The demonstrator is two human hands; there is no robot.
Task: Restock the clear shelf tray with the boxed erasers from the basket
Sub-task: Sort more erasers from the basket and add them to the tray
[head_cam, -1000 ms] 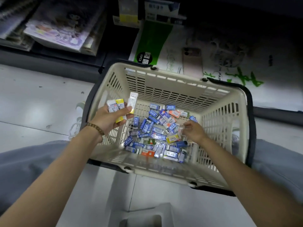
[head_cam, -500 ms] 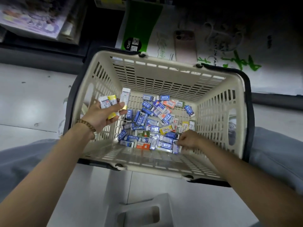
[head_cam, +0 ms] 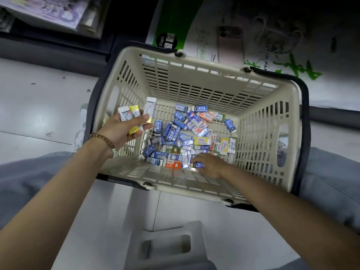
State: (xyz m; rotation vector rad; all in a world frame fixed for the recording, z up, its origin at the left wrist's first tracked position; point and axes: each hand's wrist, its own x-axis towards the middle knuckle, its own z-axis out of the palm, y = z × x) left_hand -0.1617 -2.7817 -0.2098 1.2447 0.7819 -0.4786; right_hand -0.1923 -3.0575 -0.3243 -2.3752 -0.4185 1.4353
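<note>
1. Still clamped, the left hand (head_cam: 124, 127) keeps the same boxed erasers (head_cam: 134, 113) fanned between thumb and fingers, above the left wall of the basket (head_cam: 194, 78).
2. The right hand (head_cam: 209, 165) has slid leftward along the near wall since half a second ago. Its fingers lie on the loose pile (head_cam: 187, 137), too blurred to tell whether they pinch anything.
3. The held boxes point their long axes away from the wrist, toward the far wall. The pile ahead of the right hand lies every way.

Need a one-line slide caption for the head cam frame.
Left hand grips a few boxed erasers at the edge of the basket; right hand reaches into the eraser pile inside.
</note>
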